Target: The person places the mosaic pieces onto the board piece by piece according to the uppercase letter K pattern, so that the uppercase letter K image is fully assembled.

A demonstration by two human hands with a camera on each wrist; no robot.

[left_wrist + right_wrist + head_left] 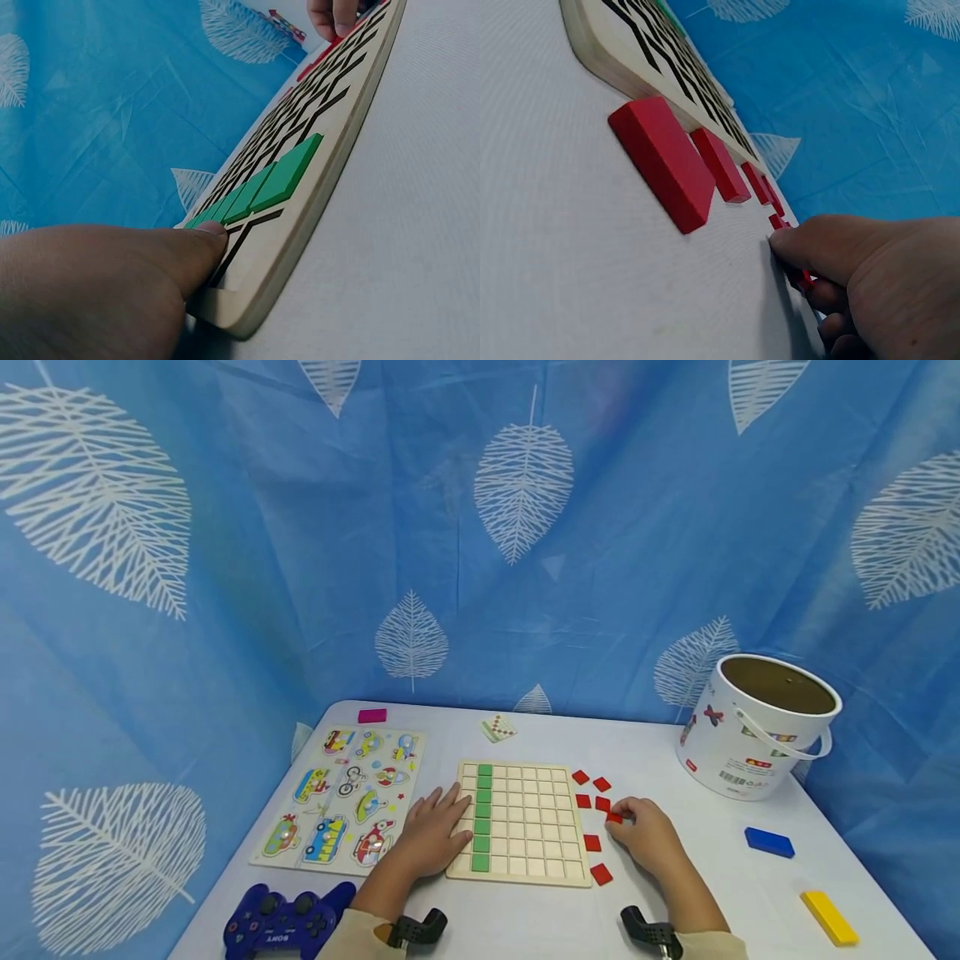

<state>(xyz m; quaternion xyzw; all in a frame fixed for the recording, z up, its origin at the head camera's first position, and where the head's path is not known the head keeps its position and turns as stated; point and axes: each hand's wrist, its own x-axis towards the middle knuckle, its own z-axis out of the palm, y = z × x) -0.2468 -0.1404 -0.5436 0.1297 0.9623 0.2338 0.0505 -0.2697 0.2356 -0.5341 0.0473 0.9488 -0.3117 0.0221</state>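
Observation:
A wooden grid board (528, 827) lies on the table with a column of green square tiles (482, 824) set in its second column from the left. Its other cells show bare wood. My left hand (431, 837) rests at the board's left edge, fingers spread and thumb lying on the frame beside the green tiles. To the right of the board, my right hand (647, 833) pinches a red square tile (614, 817) between thumb and fingers, low over the table. Several more red tiles (662, 161) lie loose along the board's right edge; the nearest one is turned askew.
A picture puzzle board (337, 802) lies left, a blue game controller (281, 922) in front of it. Behind the grid is a small pattern card (497, 727), with a magenta block (372, 716) far left. On the right are a white bucket (738, 752), a blue block (769, 842) and a yellow block (829, 918).

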